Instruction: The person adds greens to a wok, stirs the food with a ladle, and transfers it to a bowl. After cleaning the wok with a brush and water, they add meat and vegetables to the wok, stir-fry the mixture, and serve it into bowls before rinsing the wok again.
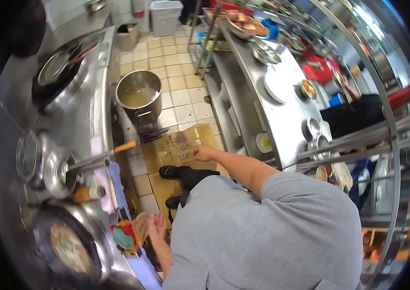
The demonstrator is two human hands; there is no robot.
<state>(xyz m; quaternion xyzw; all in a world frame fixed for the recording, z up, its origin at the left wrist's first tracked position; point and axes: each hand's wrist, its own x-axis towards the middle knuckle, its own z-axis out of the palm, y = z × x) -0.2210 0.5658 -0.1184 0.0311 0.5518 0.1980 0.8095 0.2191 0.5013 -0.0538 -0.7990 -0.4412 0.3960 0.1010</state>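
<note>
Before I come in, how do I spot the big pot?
Find the tiled floor between the long steel stove counter and the work table. Just past the flat cardboard is the pot. It's tall, silver and round, with cloudy yellowish liquid inside, and it's down in the aisle, not up on the counter.

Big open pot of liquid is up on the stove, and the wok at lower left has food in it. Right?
Pot location's wrong: head view shows the pot down in the aisle between the stove and the steel worktable. The wok does have food.
</note>
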